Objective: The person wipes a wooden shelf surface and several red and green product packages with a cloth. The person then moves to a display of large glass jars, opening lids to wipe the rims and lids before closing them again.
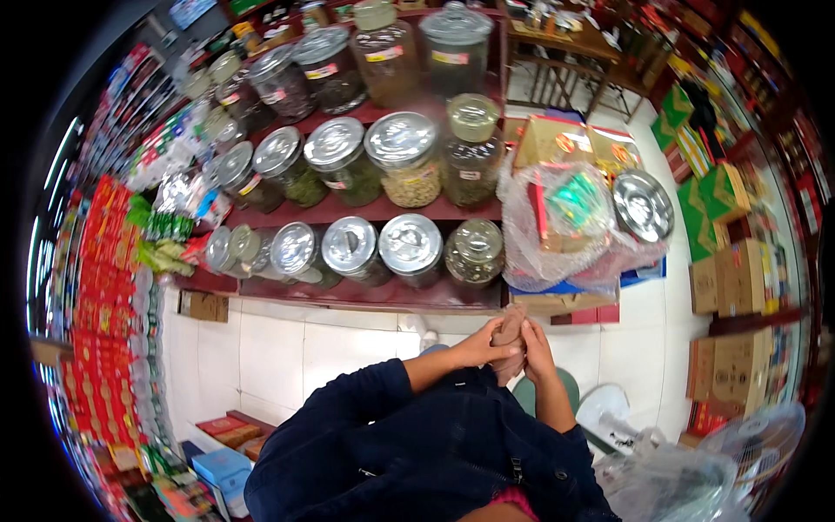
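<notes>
Both my hands hold a brownish-pink cloth [509, 342] in front of my body, just off the front edge of a dark red stepped display shelf [417, 297]. My left hand [486, 344] grips it from the left, thumb across its front. My right hand [536, 349] grips its right side, fingers towards the top. Ahead stand rows of glass jars, among them a metal-lidded jar [409, 248] in the front row, a jar of pale dried pieces [409, 179] behind it and a glass-stoppered jar [475, 251] nearest my hands.
Right of the jars, clear plastic wrap [554, 222] covers boxed goods beside a round metal lid [643, 205]. A green stool [564, 391], a white bin [603, 404] and a fan [760, 444] stand on my right. Open cartons [730, 277] line the right; red packages [104, 313] line the left.
</notes>
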### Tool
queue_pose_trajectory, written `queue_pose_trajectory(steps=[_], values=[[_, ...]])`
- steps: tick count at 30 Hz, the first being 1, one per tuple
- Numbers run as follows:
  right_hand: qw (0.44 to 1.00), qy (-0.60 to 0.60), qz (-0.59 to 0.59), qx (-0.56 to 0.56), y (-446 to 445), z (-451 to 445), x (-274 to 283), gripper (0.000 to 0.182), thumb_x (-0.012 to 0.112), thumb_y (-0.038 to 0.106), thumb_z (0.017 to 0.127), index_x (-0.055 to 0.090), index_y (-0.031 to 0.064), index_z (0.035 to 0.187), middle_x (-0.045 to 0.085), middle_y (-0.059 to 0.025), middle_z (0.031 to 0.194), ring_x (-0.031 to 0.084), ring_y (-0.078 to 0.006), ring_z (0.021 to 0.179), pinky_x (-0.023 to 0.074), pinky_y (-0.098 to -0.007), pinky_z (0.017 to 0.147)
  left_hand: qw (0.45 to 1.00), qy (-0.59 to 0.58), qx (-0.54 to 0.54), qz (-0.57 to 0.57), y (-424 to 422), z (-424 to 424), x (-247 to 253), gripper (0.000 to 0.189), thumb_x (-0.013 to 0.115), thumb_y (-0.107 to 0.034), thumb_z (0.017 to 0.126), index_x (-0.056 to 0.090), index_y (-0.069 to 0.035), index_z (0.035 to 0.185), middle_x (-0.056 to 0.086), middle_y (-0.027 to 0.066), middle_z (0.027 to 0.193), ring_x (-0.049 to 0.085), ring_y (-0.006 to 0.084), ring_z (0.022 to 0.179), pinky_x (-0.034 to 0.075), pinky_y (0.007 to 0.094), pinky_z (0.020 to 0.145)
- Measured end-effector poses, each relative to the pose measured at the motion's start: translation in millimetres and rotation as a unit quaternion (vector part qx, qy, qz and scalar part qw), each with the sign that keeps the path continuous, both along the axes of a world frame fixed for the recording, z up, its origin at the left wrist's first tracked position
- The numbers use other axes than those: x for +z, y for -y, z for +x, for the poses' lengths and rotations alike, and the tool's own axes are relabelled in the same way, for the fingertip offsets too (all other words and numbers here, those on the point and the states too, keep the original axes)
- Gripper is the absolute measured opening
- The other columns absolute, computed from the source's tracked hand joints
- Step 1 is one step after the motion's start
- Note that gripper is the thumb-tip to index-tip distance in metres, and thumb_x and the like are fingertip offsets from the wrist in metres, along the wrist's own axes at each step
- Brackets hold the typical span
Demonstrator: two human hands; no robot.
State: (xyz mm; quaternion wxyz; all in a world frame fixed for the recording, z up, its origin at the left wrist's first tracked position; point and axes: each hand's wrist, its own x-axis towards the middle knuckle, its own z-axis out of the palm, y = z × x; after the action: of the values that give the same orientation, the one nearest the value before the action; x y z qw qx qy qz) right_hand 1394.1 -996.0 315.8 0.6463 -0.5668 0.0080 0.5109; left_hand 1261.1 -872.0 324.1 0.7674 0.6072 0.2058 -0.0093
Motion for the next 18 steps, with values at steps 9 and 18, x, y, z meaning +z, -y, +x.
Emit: queue_pose_trajectory(steps=[9, 18], values=[[0.995, 0.026, -0.009, 0.098, 17.1, 12.6, 10.5, 0.033, 0.055, 0.021, 0.093, 0.052, 0.0048, 0.121, 0.063, -0.0061, 0.103, 0.063, -0.0187, 0.086, 0.0526, -0.0333, 0.069, 0.979, 0.036, -0.006, -0.198, -25.6, -5.8, 20.7, 0.061, 0.056, -0.008, 0.086, 0.033, -0.002, 0.143, 0.048, 0.0087, 0.132, 0.049, 0.0164, 0.119, 0.042, 0.0319, 0.100], [0.987, -0.082, 0.136, -0.001, 23.3, 3.0, 35.0, 0.053, 0.050, 0.006, 0.084, 0.042, 0.0001, 0.136, 0.054, -0.0131, 0.130, 0.055, -0.0264, 0.118, 0.0479, -0.0385, 0.097, 0.972, 0.002, 0.016, -0.234, -52.1, -4.7, -16.7, 0.051, 0.054, -0.002, 0.085, 0.045, -0.008, 0.135, 0.054, 0.0044, 0.122, 0.054, 0.0144, 0.109, 0.048, 0.0288, 0.091]])
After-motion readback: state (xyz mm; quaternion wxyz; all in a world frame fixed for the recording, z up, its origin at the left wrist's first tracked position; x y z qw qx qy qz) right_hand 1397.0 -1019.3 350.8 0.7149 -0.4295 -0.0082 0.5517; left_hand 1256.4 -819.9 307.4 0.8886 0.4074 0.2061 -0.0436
